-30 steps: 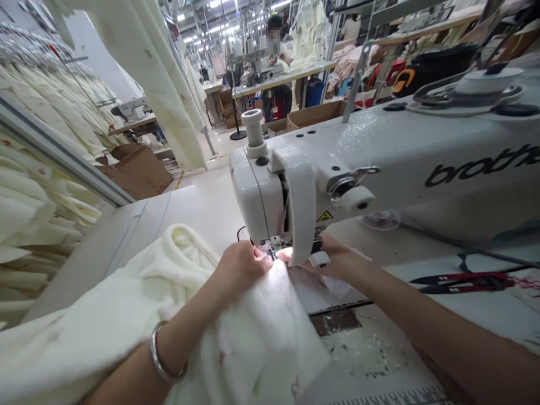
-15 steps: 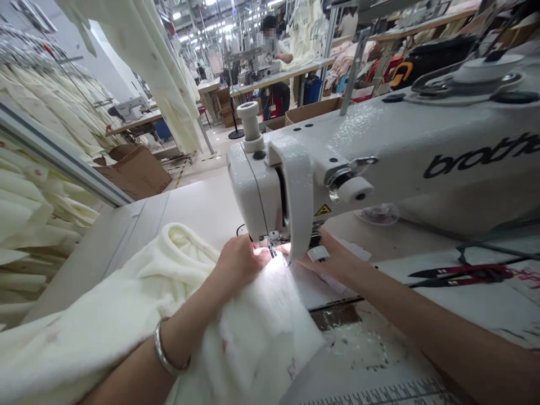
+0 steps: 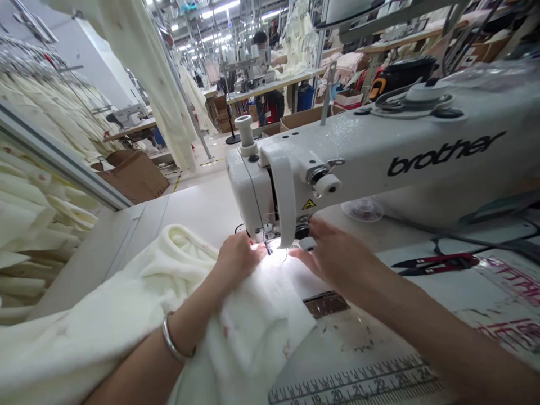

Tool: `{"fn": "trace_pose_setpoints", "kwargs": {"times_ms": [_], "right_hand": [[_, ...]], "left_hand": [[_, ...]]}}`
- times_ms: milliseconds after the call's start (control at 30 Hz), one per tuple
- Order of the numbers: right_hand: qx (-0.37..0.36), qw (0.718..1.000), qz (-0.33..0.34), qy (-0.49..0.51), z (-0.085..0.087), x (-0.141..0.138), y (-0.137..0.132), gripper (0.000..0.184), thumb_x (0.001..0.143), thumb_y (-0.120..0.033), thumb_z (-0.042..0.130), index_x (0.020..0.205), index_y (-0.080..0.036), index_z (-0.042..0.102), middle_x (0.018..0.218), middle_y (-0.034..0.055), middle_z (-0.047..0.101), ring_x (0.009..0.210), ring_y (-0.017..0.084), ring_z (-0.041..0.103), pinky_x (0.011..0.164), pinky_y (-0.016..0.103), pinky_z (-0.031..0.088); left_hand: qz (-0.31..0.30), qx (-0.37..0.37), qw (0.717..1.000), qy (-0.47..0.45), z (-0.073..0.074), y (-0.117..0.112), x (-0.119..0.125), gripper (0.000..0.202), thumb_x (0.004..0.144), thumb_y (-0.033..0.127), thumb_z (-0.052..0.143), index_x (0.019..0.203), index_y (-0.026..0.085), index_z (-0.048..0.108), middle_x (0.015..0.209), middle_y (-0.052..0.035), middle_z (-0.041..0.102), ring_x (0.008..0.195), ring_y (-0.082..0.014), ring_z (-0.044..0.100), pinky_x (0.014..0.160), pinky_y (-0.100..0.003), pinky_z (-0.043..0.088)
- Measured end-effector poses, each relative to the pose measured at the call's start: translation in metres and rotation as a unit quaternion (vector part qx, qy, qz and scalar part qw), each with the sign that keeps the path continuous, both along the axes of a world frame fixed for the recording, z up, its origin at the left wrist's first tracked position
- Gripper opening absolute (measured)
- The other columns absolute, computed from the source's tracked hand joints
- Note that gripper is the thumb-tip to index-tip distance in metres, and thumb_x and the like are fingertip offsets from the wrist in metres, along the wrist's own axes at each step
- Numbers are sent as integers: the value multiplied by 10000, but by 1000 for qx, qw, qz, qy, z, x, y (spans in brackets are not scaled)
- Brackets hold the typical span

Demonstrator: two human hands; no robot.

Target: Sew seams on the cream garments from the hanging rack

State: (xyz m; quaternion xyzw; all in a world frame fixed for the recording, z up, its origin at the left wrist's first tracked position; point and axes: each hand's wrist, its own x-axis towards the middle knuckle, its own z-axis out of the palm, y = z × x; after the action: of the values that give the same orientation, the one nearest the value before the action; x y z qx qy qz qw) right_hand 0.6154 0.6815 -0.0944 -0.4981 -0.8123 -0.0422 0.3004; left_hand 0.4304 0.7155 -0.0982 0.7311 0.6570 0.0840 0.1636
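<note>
Cream fleece fabric (image 3: 139, 304) lies across the sewing table (image 3: 198, 208), with its leading edge fed under the needle area of the white sewing machine (image 3: 337, 163).

Head view, hands. The left hand (image 3: 238, 260) rests palm-down on the fabric, fingers curled and pressing the cloth flat just left of the lit needle zone; it pins the material rather than gripping it. A metal bracelet (image 3: 175, 346) sits on that wrist. The right hand (image 3: 337, 261) lies to the right of the needle with fingers extended and loosely spread, the fingertips near the fabric edge. Whether they pinch the cloth cannot be told, since glare from the machine lamp washes out that spot.

Head view, change. Compared with one second ago, the right hand has drawn back slightly from beneath the machine head, and its fingers have opened. The left hand keeps the same hold. The fabric edge sits in nearly the same place at the needle, so feeding appears to have barely advanced.

Head view, surroundings. Right of the right hand lie red-handled thread snips (image 3: 439, 263). Nearer than both forearms, a printed ruler (image 3: 358, 382) runs along the table edge.
</note>
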Motion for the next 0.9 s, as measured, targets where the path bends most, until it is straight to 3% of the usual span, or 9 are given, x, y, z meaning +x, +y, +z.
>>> {"fn": "trace_pose_setpoints", "kwargs": {"times_ms": [100, 167, 233, 367, 500, 667, 900], "right_hand": [[51, 995, 44, -73, 7, -4, -31, 260, 759, 28, 439, 944, -55, 602, 913, 177, 570, 854, 300, 552, 589, 387, 535], [53, 984, 134, -102, 1, -11, -46, 346, 718, 67, 396, 969, -51, 602, 966, 159, 580, 873, 267, 550, 626, 363, 549], [34, 977, 181, -105, -8, -18, -51, 348, 712, 75, 394, 946, -72, 606, 1008, 138, 586, 852, 235, 545, 610, 329, 545], [24, 984, 159, -75, -17, -21, -47, 282, 715, 79, 407, 815, -122, 578, 950, 108, 592, 816, 224, 535, 582, 314, 525], [7, 986, 159, -59, -12, -11, -46, 259, 757, 56, 418, 865, -132, 560, 994, 102, 586, 878, 220, 545, 625, 296, 519], [-34, 982, 179, -41, -15, -1, -42, 245, 787, 48, 416, 849, -154, 540, 881, 61, 586, 850, 190, 541, 700, 286, 507], [-10, 988, 150, -30, -22, -10, -44, 289, 777, 71, 364, 770, -157, 542, 797, 65, 571, 782, 190, 514, 695, 302, 510]], "left_hand": [[3, 1, 1000, 10, -3, 1, 0, 143, 792, 261, 529, 771, 171, 638, 777, -66, 684, 747, -217, 618, 682, -302, 415], [0, 0, 1000, 15, -5, 1, 0, 152, 801, 266, 523, 762, 171, 635, 776, -67, 684, 752, -214, 617, 682, -295, 410], [-4, 1, 1000, 20, -6, 1, -1, 153, 808, 260, 514, 782, 178, 640, 809, -62, 690, 771, -210, 620, 684, -286, 406], [-3, 2, 1000, 29, -5, -2, 0, 159, 820, 249, 499, 859, 195, 643, 860, -55, 694, 810, -215, 624, 677, -281, 395], [7, -3, 999, 36, -2, -5, 2, 169, 826, 240, 502, 901, 187, 644, 861, -62, 691, 822, -219, 624, 674, -284, 380], [26, -7, 999, 39, 2, -10, 6, 174, 842, 248, 508, 923, 167, 639, 866, -72, 694, 809, -231, 627, 669, -300, 366], [32, 8, 999, 22, -3, -11, 5, 172, 826, 250, 520, 927, 186, 644, 862, -66, 699, 836, -246, 632, 690, -310, 381]]}}
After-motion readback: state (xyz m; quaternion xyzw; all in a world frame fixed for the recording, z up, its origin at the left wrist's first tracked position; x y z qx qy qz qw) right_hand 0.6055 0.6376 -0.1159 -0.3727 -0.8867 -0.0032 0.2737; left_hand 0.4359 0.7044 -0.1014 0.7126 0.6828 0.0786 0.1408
